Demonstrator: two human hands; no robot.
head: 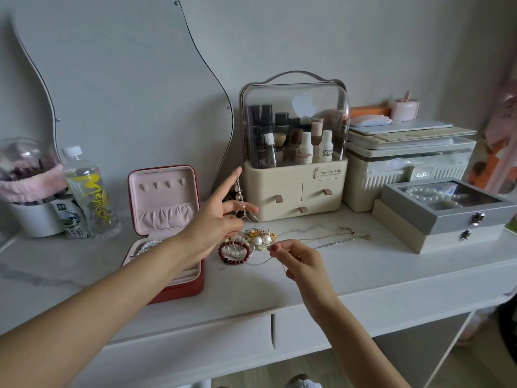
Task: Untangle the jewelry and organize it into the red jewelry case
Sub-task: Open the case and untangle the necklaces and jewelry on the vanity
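Red jewelry case stands open; just right of it lies our tangled jewelry pile. Our left hand, fingers straight and spread, carries a pendant chain draped over its forefinger; our right hand pinches a thin silver chain farther right.

The square red jewelry case is lined in pale pink. Beside it lie a dark red bead bracelet, a cluster of white pearl and gold pieces and a thin silver chain on the white, faintly grey-veined tabletop. Behind stand a cream plastic cosmetics organizer with brown drawer tabs, a grey glass-lidded box, and a clear water bottle lettered in yellow.
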